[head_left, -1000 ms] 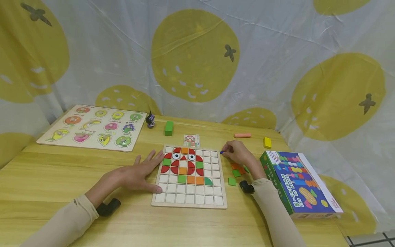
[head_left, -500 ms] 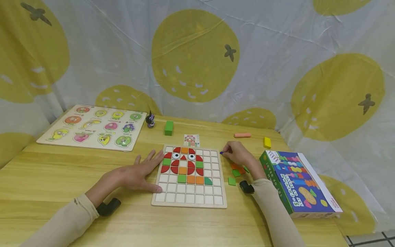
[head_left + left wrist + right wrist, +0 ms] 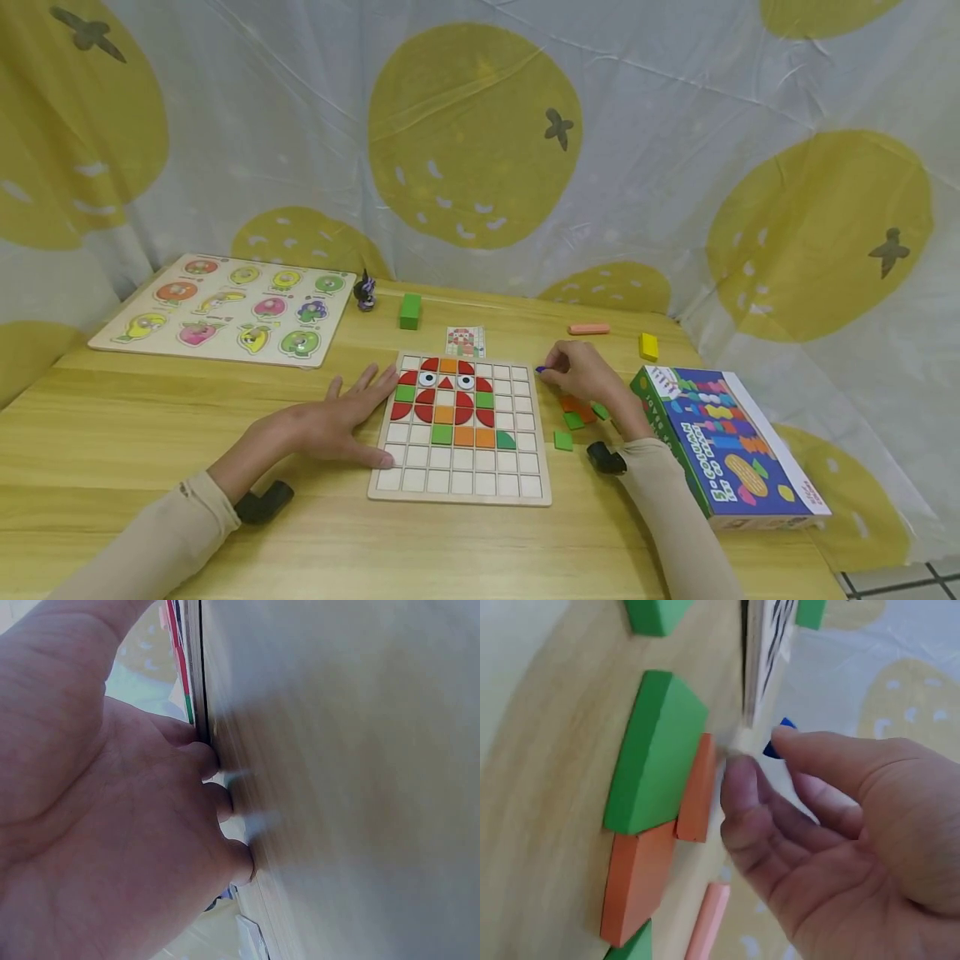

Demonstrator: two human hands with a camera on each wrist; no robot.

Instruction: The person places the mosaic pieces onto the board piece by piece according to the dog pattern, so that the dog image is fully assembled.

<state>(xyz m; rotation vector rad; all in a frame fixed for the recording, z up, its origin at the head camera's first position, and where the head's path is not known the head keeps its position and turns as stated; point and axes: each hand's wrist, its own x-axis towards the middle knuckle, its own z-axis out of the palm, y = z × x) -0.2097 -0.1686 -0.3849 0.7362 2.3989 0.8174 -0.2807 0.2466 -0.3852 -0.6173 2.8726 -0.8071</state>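
Note:
A wooden grid board [image 3: 459, 501] lies flat on the table, with red, orange and green tiles and two eye pieces forming a bird-like figure in its upper cells. My left hand [image 3: 333, 425] rests at the board's left side, fingers spread, thumb over the lower left edge. In the left wrist view its fingertips meet the wood. Just off the board's upper right edge, my right hand [image 3: 576, 371] pinches a small blue piece [image 3: 778, 742] between thumb and fingers. Loose orange tiles [image 3: 637, 885] and green tiles [image 3: 563, 440] lie below that hand.
A picture card [image 3: 466, 341] lies behind the board. Left of it are a green block [image 3: 410, 312], a small dark figurine [image 3: 365, 292] and a fruit puzzle [image 3: 168, 337]. To the right are a pink stick [image 3: 589, 329], a yellow block [image 3: 648, 347] and a box [image 3: 738, 450].
My right hand and forearm have shifted slightly to the right, still pinching the blue piece. My left hand and the board have stayed put.

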